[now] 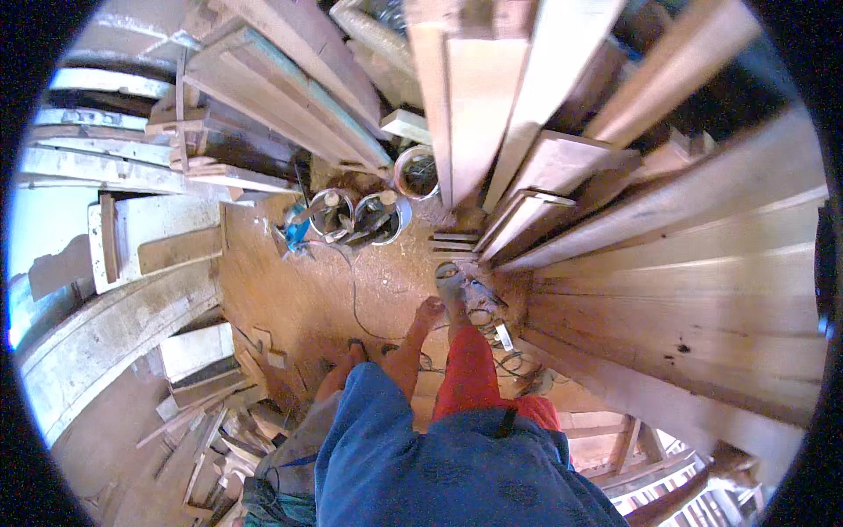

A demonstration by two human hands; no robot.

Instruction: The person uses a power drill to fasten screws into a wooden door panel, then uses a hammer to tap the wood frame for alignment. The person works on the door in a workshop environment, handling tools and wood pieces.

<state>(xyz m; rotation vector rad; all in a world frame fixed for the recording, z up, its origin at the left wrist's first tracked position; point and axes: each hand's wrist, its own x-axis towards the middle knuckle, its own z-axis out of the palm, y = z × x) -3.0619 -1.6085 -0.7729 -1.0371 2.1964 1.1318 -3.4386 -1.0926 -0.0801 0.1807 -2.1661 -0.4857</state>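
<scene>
A bare limb runs down from the blue sleeve (364, 400) over the brown floor; it looks like my left arm, ending in my left hand (430, 310). The fingers are too small and blurred to read, and I see no object in them. Beside it are a red-clothed leg (470, 369) and a sandalled foot (449, 274). A cable (356, 299) curves across the floor near the hand. At the lower right, a brown shape (689, 494) beside the blue shirt may be my right forearm; its fingers do not show.
Buckets (402, 220) of tools stand ahead, with a blue power tool (297, 230) to their left. Long boards (479, 114) lean at the back, and a wide plank (694, 325) lies on the right. Wood offcuts (211, 448) pile at lower left. Another person's leg (338, 373) appears close by.
</scene>
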